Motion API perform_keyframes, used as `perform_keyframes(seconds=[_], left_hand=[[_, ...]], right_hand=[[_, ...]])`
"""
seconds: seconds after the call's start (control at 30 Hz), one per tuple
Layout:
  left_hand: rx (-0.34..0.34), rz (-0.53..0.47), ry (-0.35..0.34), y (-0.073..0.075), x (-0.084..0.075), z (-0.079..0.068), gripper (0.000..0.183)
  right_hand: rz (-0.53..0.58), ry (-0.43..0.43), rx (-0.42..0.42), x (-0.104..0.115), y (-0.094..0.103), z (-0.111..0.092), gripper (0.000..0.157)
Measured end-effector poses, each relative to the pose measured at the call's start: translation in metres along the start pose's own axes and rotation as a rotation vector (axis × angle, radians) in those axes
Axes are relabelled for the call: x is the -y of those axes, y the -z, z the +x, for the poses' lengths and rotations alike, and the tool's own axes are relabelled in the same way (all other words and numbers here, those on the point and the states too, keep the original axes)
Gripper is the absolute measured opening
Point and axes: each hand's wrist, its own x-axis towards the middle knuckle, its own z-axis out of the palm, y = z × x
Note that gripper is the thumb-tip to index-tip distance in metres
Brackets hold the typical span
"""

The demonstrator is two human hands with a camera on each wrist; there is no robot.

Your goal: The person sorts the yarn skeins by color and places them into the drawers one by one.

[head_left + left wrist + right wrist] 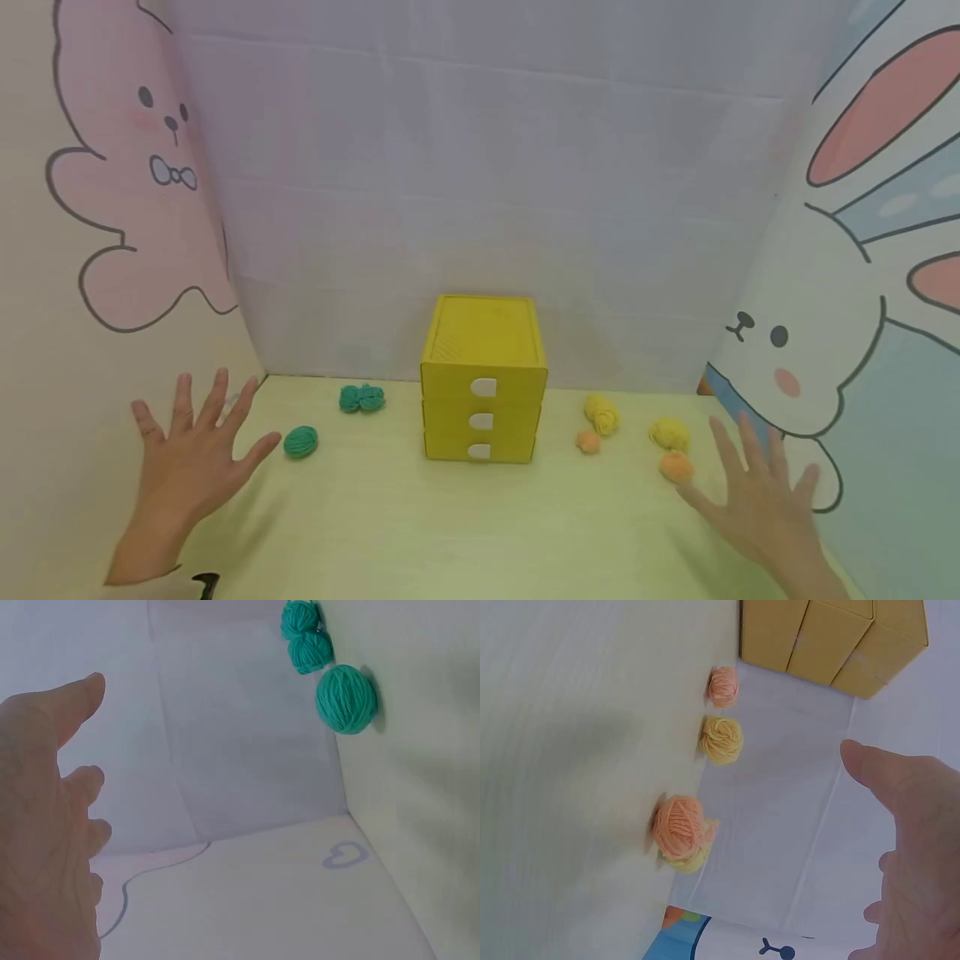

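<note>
My left hand (193, 462) hovers with spread fingers over the left side of the table, holding nothing. Just right of its thumb lies a green yarn ball (301, 442); behind that sits a pair of green yarn balls (362, 398), also seen in the left wrist view. On the right, my right hand (765, 500) is raised with fingers apart and grips nothing. Nearest to it are an orange yarn ball (677, 467) and a yellow yarn ball (670, 434). Further left are a smaller orange ball (588, 442) and yellow yarn (602, 414).
A yellow box with three drawers (483, 379) and white handles stands at the back middle of the pale table (465, 533). A white sheet (487, 167) hangs behind. Side panels carry a pink cartoon animal (142, 200) and a white rabbit (810, 333).
</note>
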Motion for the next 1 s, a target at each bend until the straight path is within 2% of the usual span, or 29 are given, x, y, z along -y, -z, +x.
perform_keyframes(seconds=[0.13, 0.37, 0.5, 0.63, 1.0], left_hand=[[-0.015, -0.013, -0.016, 0.001, -0.008, 0.009, 0.094], [-0.038, -0.059, -0.064, 0.003, -0.026, 0.027, 0.093], [-0.032, -0.095, -0.092, 0.005, -0.042, 0.036, 0.091], [-0.030, -0.149, -0.120, 0.007, -0.061, 0.047, 0.090], [0.083, -0.366, -0.132, -0.003, -0.114, 0.070, 0.085]], right_hand=[[-0.001, 0.016, 0.000, 0.010, 0.003, 0.007, 0.111], [0.041, 0.093, -0.110, 0.029, 0.005, 0.020, 0.110], [0.052, 0.113, -0.115, 0.043, 0.006, 0.028, 0.111], [0.090, 0.107, -0.064, 0.058, 0.007, 0.034, 0.110], [0.248, 0.087, 0.069, 0.096, 0.008, 0.047, 0.108]])
